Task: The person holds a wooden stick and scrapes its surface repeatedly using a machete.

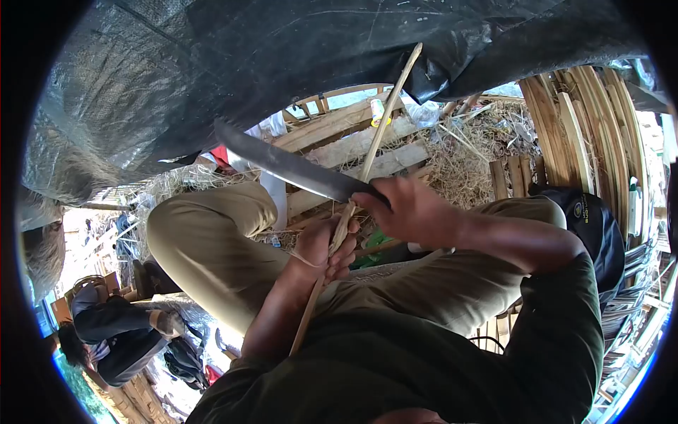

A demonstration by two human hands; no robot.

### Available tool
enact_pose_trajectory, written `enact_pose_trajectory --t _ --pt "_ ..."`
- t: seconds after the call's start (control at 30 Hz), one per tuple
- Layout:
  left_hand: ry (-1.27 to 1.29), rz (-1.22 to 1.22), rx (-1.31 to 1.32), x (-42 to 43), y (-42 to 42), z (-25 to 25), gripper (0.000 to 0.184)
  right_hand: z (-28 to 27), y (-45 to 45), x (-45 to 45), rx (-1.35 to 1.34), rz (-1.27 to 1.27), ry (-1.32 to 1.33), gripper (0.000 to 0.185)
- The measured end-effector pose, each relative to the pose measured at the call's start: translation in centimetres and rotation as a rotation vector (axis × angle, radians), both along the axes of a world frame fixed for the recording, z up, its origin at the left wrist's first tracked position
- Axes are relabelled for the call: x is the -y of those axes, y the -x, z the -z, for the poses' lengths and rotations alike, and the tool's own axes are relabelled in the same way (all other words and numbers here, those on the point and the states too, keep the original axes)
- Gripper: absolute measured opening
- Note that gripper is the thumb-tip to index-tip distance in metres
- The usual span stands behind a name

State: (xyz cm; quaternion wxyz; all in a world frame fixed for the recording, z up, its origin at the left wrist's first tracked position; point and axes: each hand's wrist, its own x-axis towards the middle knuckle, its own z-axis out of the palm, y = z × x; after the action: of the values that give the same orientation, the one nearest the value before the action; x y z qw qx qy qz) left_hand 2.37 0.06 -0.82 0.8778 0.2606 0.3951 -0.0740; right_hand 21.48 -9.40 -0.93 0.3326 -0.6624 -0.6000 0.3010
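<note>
My left hand (326, 249) is closed around a long, thin wooden stick (387, 116), which slants from my chest up toward the dark sheet. In my right hand (418, 213) is a machete (293, 166), the fingers wrapped round its handle, which is mostly hidden. The broad dark blade points to the upper left and crosses the stick just above my left hand. Where blade and stick cross, I cannot tell whether the edge touches the wood. A thin pale strip curls beside my left wrist. Both hands are between my bent knees.
A dark plastic sheet (233, 63) hangs low overhead. Wooden planks (385, 161) and dry straw (466, 166) cover the ground ahead. Upright timber (590, 127) and a black bag (590, 219) stand to the right. Another person (116, 328) sits at the lower left.
</note>
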Motion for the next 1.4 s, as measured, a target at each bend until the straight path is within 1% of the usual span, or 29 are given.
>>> enact_pose_trajectory --t 0.03,0.13,0.23,0.33,0.37,0.43,0.53,0.63,0.73,0.83,0.93,1.03,1.13,1.2,1.23,1.27,1.33,1.4 --pt "0.019 0.017 0.011 -0.2 0.1 0.0 0.027 0.0 -0.3 -0.3 0.048 0.028 0.04 0.043" --pt "-0.085 -0.003 0.013 0.3 -0.1 0.4 0.028 -2.2 -0.6 -0.7 -0.134 0.027 0.364 0.044" --pt "-0.148 0.013 0.014 0.4 -0.1 0.1 0.029 -3.4 -0.6 -0.6 -0.134 -0.01 0.316 0.052" --pt "-0.12 0.021 -0.019 0.5 -0.4 0.0 0.031 -1.7 -0.4 -0.9 -0.162 0.066 0.336 0.057" --pt "-0.101 0.01 -0.01 0.5 -0.4 0.1 0.031 -1.5 -0.7 -0.9 -0.225 0.079 0.449 0.058" --pt "-0.066 -0.013 0.012 0.6 -0.3 0.5 0.032 -3.3 -0.9 -1.4 -0.347 0.101 0.673 0.06" --pt "-0.076 -0.008 0.018 0.6 -0.4 0.4 0.033 -3.2 -0.8 -1.0 -0.599 0.077 0.799 0.059" --pt "-0.104 0.025 0.039 0.6 -0.2 0.8 0.025 -3.2 -0.8 0.0 -0.806 -0.069 0.771 0.059" --pt "-0.107 0.033 0.055 0.6 -0.4 0.5 0.026 -4.5 -0.8 0.3 -0.887 -0.026 0.781 0.058" --pt "-0.067 -0.014 0.05 0.5 -0.7 0.8 0.027 -3.5 -1.0 0.9 -1.141 0.047 0.951 0.058" --pt "-0.07 0.018 0.039 0.4 -1.0 0.1 0.029 -2.6 -0.9 1.4 -1.302 -0.018 0.936 0.058" --pt "-0.006 0.023 0.083 0.2 -1.1 0.2 0.031 -1.5 -1.1 1.5 -1.444 -0.037 0.957 0.057" --pt "0.066 0.063 0.12 -0.2 -1.0 -0.1 0.029 0.0 -1.2 1.8 -1.751 -0.153 0.96 0.057" --pt "0.171 0.028 0.168 -1.1 0.6 2.7 0.025 -0.5 -2.6 1.5 -1.796 -0.213 0.695 0.057" --pt "0.226 0.011 0.194 -1.4 0.8 3.1 0.023 -1.1 -3.6 1.1 -1.81 -0.242 0.564 0.056" --pt "0.185 0.006 0.159 -1.6 0.8 3.3 0.022 -1.8 -4.9 0.4 -1.738 -0.207 0.446 0.057" --pt "0.109 -0.004 0.084 -1.5 0.9 2.5 0.02 -2.6 -6.7 -0.2 -1.637 -0.082 0.368 0.058" --pt "0.091 0.0 0.08 -1.4 1.0 2.6 0.02 -2.2 -8.6 -0.3 -1.237 0.056 0.306 0.049"
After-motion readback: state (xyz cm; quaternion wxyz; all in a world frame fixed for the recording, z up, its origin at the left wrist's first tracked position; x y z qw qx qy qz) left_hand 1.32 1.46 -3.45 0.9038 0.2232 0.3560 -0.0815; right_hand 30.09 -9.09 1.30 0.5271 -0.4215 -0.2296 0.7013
